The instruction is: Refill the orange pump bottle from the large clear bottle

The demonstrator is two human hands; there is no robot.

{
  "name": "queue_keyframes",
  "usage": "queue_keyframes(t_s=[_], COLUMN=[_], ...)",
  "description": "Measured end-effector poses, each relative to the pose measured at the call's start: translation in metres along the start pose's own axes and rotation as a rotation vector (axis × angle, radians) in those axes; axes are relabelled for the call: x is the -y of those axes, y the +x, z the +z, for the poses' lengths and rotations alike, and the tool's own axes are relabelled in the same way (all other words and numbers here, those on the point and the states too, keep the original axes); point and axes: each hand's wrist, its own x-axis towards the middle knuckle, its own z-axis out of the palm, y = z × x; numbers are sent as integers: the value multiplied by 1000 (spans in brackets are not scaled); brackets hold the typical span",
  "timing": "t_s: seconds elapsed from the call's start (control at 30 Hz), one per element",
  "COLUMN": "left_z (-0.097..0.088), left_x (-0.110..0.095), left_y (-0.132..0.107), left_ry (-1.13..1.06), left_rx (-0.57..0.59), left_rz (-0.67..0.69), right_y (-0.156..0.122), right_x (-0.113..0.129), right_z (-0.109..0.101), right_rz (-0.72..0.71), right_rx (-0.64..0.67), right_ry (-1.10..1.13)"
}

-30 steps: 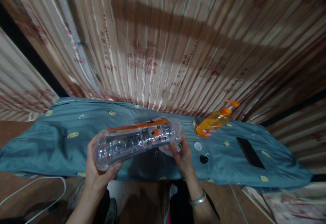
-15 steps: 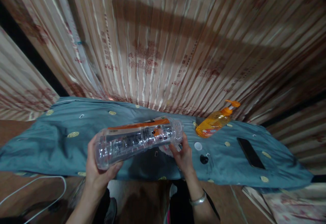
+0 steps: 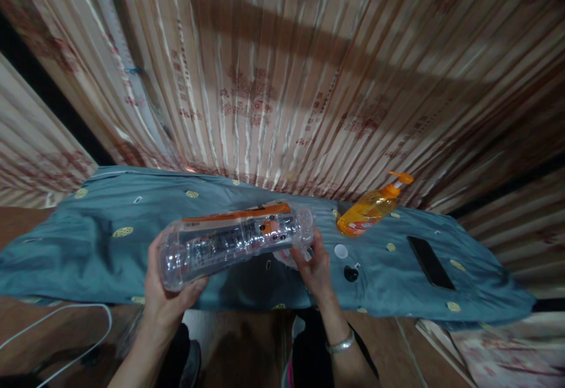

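A large clear plastic bottle (image 3: 233, 242) with an orange label lies almost level in the air above a blue-green cloth (image 3: 88, 246). My left hand (image 3: 165, 294) is wrapped round the bottle's base end. At the neck end my right hand (image 3: 314, 267) grips something pale and clear that I cannot name; a silver bracelet sits on that wrist. Just right of my right hand a small white cap (image 3: 340, 251) and a small black cap (image 3: 351, 273) lie on the cloth.
An orange pump bottle (image 3: 371, 206) stands tilted at the back right of the cloth. A black phone (image 3: 430, 262) lies flat further right. A striped curtain hangs behind. A white cable (image 3: 57, 332) runs over the wooden floor at lower left.
The bottle and both hands have drifted slightly left and down in the picture, mostly as the camera shifted. The grips are unchanged.
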Motion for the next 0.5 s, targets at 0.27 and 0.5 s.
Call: queue_keyframes(t_s=[0.27,0.5], left_z=[3,6], left_x=[-3,-9], left_y=[-2,-2], left_ry=[-1,44], left_rx=[-15,-39], left_rz=[-14,26], right_y=[-1,0], right_x=[-2,-1], right_z=[0,0], right_rz=[-10,-15], right_rx=[-11,-12], right_ry=[-28,-26])
